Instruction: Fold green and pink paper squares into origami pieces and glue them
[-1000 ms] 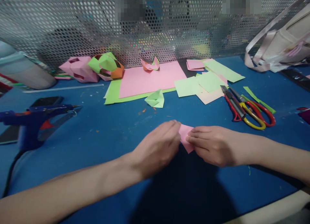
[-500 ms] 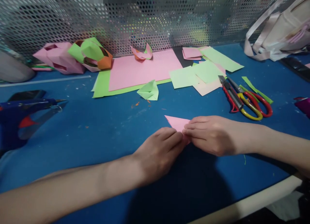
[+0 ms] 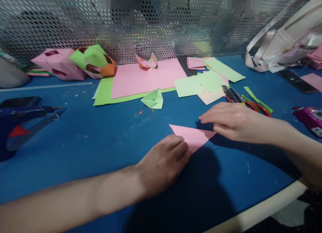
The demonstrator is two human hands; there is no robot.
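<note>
A pink paper folded into a triangle lies on the blue tabletop. My left hand presses down on its left part, fingers curled and closed against it. At the triangle's right corner hovers my right hand, its fingers stretched out and the thumb side close to the tip; whether it touches the paper I cannot tell. Beyond the triangle sits a small folded light-green paper piece.
At the back lie a large pink sheet and light-green sheets. Folded paper shapes stand at back left. A glue gun lies left; a box cutter, scissors and a purple tape measure lie right.
My right hand has lifted off the paper's middle and moved right and slightly up, uncovering the triangle's right side. My left hand has stayed on the paper.
</note>
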